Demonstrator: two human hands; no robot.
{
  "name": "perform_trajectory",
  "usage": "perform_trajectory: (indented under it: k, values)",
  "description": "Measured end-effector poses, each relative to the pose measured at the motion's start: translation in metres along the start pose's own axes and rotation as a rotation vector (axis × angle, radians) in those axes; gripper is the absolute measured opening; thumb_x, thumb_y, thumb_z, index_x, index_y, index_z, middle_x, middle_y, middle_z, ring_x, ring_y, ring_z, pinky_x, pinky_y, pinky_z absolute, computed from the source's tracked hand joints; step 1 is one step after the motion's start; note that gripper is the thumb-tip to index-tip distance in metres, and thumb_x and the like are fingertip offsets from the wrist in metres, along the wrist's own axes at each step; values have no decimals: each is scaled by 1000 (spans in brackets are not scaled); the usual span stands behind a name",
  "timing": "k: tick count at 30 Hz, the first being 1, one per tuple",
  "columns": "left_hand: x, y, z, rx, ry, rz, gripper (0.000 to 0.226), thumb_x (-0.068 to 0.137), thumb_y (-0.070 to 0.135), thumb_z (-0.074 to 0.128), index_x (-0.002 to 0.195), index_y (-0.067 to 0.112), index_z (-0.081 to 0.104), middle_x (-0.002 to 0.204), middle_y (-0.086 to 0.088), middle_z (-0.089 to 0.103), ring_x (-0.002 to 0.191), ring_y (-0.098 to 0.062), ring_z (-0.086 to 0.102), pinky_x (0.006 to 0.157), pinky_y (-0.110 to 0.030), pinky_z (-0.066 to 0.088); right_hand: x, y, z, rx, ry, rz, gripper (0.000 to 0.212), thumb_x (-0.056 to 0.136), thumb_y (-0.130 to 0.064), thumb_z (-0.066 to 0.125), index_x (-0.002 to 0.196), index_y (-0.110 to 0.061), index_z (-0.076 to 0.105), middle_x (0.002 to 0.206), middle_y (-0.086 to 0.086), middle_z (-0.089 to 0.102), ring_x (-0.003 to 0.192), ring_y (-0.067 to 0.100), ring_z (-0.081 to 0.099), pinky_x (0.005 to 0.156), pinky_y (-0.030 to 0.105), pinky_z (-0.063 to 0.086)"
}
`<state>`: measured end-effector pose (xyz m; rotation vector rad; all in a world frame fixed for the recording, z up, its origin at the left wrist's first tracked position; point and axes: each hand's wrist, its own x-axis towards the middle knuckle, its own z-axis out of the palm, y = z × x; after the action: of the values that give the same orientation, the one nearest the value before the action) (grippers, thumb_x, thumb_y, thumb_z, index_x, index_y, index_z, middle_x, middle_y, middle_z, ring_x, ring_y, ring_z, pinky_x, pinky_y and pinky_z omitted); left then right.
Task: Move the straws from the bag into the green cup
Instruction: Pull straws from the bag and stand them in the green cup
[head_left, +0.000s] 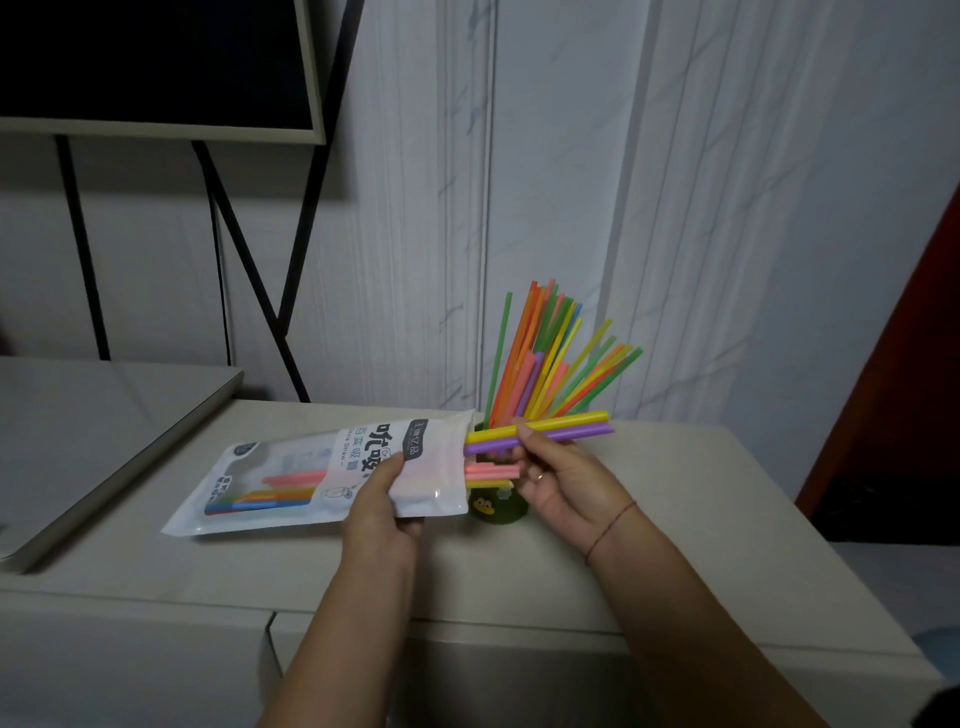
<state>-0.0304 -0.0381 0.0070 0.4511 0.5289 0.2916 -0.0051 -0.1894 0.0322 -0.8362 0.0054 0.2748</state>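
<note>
A white plastic straw bag lies nearly flat above the beige surface, its open mouth to the right. My left hand grips it near the mouth. My right hand pinches a yellow straw and a purple straw that stick halfway out of the bag. Pink straws also poke from the mouth, and several more show through the bag's window. The green cup stands behind the bag's mouth, mostly hidden, with several coloured straws fanned out of it.
The beige cabinet top runs to a front edge near me. A grey lid or panel slopes at the left. A dark screen on a black stand is behind it. A dark red panel borders the right.
</note>
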Motion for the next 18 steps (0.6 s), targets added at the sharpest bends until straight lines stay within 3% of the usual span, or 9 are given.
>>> perform_trajectory:
  k: [5,8,12,15,18]
  values:
    - [0,1,0,0,1,5,56,82,-2,67,134,12,51,109,-6,68,78,-18,67,42,-30,56,6,6,5,-111,75,-159,10,90,-2,54,85,-4,62,49,0,59,46,7,56,51,19,51]
    - [3,7,-3,-28,24,30,57,82,-2,67,135,12,50,124,-8,66,79,-18,67,53,-37,59,5,-10,-2,-179,186,-297,8,88,-4,58,82,-4,62,49,-3,61,44,4,57,48,15,49]
    - [1,9,-4,-14,39,26,57,82,-1,68,135,12,49,125,-8,65,85,-19,67,61,-37,60,5,-27,-20,-290,328,-426,6,87,-8,61,88,-3,63,60,3,62,44,2,58,48,13,50]
    - [0,8,-4,-12,42,14,58,82,-1,68,136,12,49,126,-8,65,85,-18,67,53,-32,59,8,-28,-30,-450,407,-495,10,87,-10,62,94,-2,64,67,6,61,44,0,58,50,12,50]
    - [0,6,-3,-23,45,8,59,82,-1,68,136,11,48,125,-9,65,79,-18,66,44,-31,57,13,-20,-29,-659,400,-491,9,87,-11,62,79,-10,64,65,4,63,48,3,59,55,16,52]
